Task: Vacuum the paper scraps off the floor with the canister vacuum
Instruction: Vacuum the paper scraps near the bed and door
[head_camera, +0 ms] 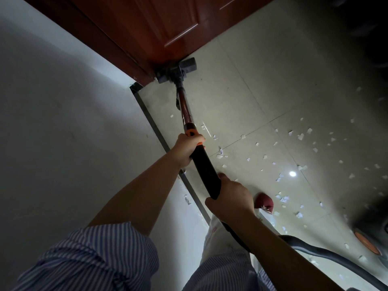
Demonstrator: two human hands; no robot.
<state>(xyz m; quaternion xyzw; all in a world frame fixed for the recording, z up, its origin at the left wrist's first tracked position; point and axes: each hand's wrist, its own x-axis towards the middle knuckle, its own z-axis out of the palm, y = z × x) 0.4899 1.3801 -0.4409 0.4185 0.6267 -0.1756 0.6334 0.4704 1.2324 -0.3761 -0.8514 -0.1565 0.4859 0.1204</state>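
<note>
My left hand (188, 149) grips the black vacuum wand (204, 164) just below its orange collar. My right hand (231, 199) grips the wand's lower black end, where the grey hose (327, 252) leaves toward the lower right. The red metal tube (184, 103) runs up to the dark floor head (177, 70), which sits on the tiles against the foot of the door. Several white paper scraps (300, 136) lie scattered over the beige tile floor (241, 101), to the right of the wand and around my feet.
A red-brown wooden door (159, 24) closes the far end. A white wall (63, 122) with a dark skirting strip (155, 127) runs along the left. The dark canister body with an orange wheel (366, 242) sits at the right edge. My red slipper (264, 201) stands on the tiles.
</note>
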